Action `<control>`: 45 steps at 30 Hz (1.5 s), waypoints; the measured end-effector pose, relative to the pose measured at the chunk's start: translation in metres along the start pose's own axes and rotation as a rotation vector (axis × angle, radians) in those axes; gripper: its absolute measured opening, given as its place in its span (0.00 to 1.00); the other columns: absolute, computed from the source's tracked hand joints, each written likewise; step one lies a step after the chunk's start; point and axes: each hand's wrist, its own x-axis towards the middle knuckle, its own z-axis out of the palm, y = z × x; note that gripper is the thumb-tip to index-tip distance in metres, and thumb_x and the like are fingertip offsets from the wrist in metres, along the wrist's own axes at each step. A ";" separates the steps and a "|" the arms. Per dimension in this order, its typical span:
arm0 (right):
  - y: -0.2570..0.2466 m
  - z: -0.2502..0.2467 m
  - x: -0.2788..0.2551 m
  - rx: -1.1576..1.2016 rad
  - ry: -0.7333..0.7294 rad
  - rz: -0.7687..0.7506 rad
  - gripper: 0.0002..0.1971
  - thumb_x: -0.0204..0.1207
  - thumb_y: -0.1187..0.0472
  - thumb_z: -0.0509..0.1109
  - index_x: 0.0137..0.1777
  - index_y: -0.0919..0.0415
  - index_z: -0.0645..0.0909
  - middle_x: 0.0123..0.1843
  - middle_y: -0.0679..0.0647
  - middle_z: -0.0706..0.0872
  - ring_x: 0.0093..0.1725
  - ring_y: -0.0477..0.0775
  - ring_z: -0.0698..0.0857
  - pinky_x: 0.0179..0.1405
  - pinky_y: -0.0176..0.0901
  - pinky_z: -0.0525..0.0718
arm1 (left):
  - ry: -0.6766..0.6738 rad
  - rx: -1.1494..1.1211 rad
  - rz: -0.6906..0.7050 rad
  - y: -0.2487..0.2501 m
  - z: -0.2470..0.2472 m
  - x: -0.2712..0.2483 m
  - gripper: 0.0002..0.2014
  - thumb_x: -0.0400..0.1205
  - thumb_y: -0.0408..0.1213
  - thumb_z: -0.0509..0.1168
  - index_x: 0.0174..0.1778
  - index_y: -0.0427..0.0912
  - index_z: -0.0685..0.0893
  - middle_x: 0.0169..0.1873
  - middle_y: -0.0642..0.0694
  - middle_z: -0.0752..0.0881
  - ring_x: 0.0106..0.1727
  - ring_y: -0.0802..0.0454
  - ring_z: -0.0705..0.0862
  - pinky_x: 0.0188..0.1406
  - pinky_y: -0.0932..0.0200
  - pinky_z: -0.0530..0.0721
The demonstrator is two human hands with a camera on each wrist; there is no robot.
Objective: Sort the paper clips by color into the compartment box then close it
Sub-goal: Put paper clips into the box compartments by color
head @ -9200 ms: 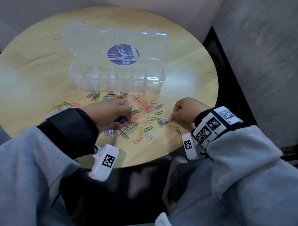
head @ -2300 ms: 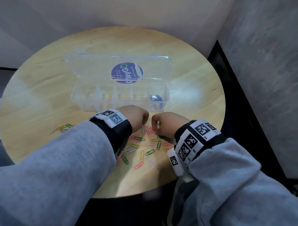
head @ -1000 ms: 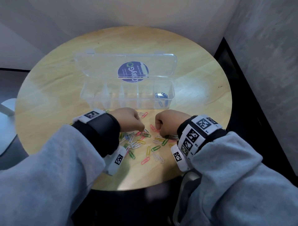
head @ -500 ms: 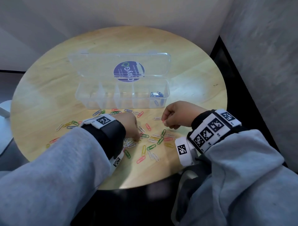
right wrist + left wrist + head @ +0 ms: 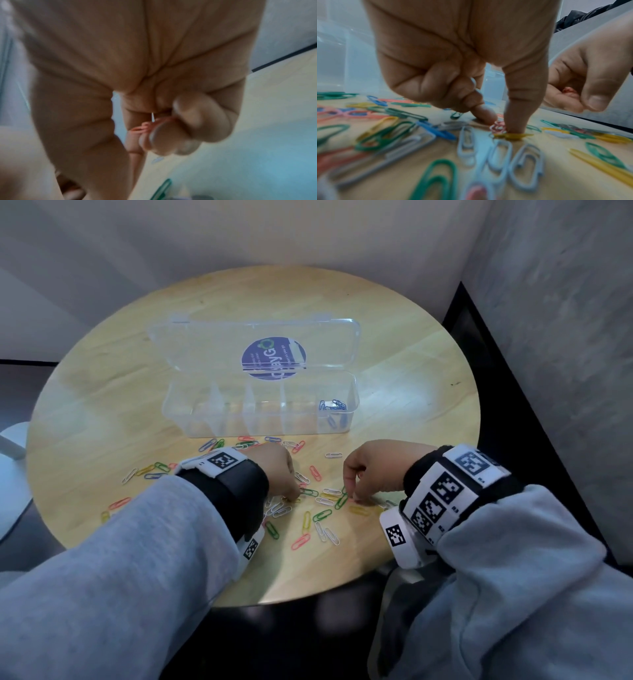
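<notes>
A clear compartment box (image 5: 260, 419) stands open mid-table, its lid (image 5: 205, 347) tipped back. Blue clips (image 5: 334, 405) lie in its rightmost compartment. Coloured paper clips (image 5: 308, 508) lie scattered in front of it. My left hand (image 5: 294, 497) is down in the pile; in the left wrist view its thumb and forefinger (image 5: 500, 125) pinch a pink clip (image 5: 498, 127) against the table. My right hand (image 5: 351, 496) touches down just to the right, and pink clips (image 5: 145, 127) are gripped in its curled fingers (image 5: 171, 135). These pink clips (image 5: 568, 90) also show in the left wrist view.
The round wooden table (image 5: 411, 371) stands in a corner, with walls behind and to the right. More clips (image 5: 150, 470) lie at the left, near my left wrist. The table's front edge is just below both wrists. Part of a white object (image 5: 13, 440) shows at far left.
My right hand has come down from above the table to the clips just right of my left hand. The left hand has stayed in the pile, pinching at a clip.
</notes>
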 end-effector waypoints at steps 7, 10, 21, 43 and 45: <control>0.001 0.013 0.007 -0.120 0.021 0.040 0.07 0.69 0.63 0.74 0.41 0.48 0.81 0.39 0.45 0.80 0.40 0.50 0.80 0.32 0.37 0.75 | -0.012 0.036 0.004 0.004 0.000 -0.001 0.12 0.68 0.40 0.71 0.45 0.40 0.90 0.35 0.45 0.87 0.37 0.47 0.82 0.38 0.61 0.78; 0.002 0.015 0.011 -0.149 0.009 0.018 0.08 0.69 0.65 0.73 0.39 0.51 0.79 0.42 0.48 0.82 0.42 0.52 0.81 0.30 0.35 0.73 | -0.008 0.047 0.015 0.005 0.000 -0.002 0.11 0.69 0.40 0.72 0.44 0.41 0.90 0.35 0.47 0.86 0.37 0.49 0.81 0.38 0.62 0.77; -0.004 0.008 0.011 -0.137 0.010 0.031 0.04 0.69 0.65 0.68 0.35 0.57 0.80 0.34 0.50 0.82 0.35 0.51 0.78 0.37 0.39 0.78 | -0.117 -0.226 0.088 -0.011 -0.015 -0.009 0.08 0.70 0.35 0.74 0.27 0.46 0.83 0.21 0.53 0.82 0.25 0.58 0.78 0.29 0.67 0.75; -0.008 -0.010 0.022 1.127 0.015 0.085 0.13 0.82 0.65 0.55 0.37 0.63 0.74 0.30 0.53 0.71 0.24 0.46 0.72 0.19 0.31 0.72 | -0.405 -1.257 0.015 -0.026 -0.031 -0.022 0.07 0.76 0.30 0.61 0.32 0.37 0.78 0.27 0.44 0.78 0.21 0.55 0.82 0.18 0.70 0.80; -0.006 -0.011 0.024 0.983 0.052 0.133 0.12 0.83 0.60 0.59 0.38 0.61 0.73 0.29 0.52 0.68 0.25 0.46 0.67 0.21 0.33 0.67 | -0.398 -1.149 0.005 -0.019 -0.027 -0.022 0.14 0.80 0.37 0.61 0.28 0.39 0.76 0.25 0.44 0.78 0.19 0.55 0.80 0.17 0.70 0.77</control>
